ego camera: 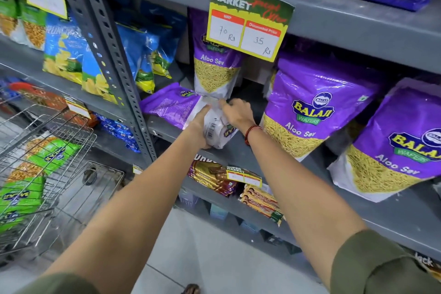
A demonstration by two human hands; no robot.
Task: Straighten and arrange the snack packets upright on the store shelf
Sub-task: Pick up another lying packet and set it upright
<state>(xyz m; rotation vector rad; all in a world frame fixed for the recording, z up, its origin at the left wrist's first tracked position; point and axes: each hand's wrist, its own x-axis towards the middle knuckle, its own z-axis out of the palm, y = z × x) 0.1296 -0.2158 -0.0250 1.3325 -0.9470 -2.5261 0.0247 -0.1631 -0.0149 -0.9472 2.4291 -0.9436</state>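
Note:
A purple and white snack packet (pixel 171 105) lies flat on the grey shelf (pixel 241 153), its back side up. My left hand (pixel 199 126) grips its white lower end from the left. My right hand (pixel 238 112) pinches the same packet's edge from the right. Right behind them a purple Aloo Sev packet (pixel 214 64) stands upright. Two more Aloo Sev packets (pixel 312 107) (pixel 391 148) lean back further right on the same shelf.
A price card (pixel 248 21) hangs from the shelf above. Blue chip bags (pixel 148 50) fill the left bay past the grey upright post (pixel 112 50). A wire trolley (pixel 47 162) with green packets stands at the left. Biscuit packs (pixel 214 176) sit on the shelf below.

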